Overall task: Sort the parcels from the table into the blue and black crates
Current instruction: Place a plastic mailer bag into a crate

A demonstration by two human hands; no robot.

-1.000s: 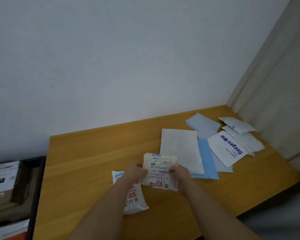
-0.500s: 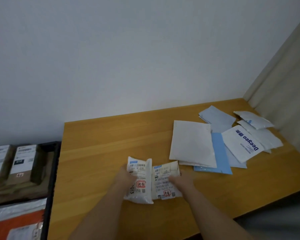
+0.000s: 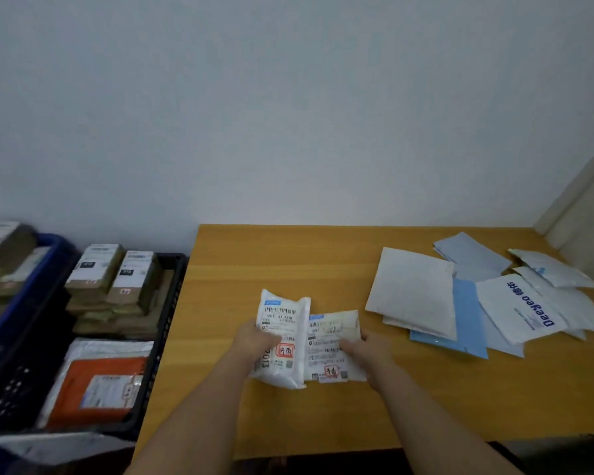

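Now, two hands are each gripping a small white parcel over the table (image 3: pixel 323 413): the left hand (image 3: pixel 254 339) is holding the plumper parcel (image 3: pixel 282 334), the right hand (image 3: pixel 367 347) the flatter parcel (image 3: pixel 333 344), labels facing up, probably for reading. Left of the hands are sitting the black crate (image 3: pixel 162 337) and blue crate (image 3: pixel 42 269); unsorted mailers (image 3: pixel 415 289) are lying to their right.

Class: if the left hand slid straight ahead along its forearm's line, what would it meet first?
The left hand already grips the white parcel. Beyond that lies bare table, then probably the wall; depth is unclear.
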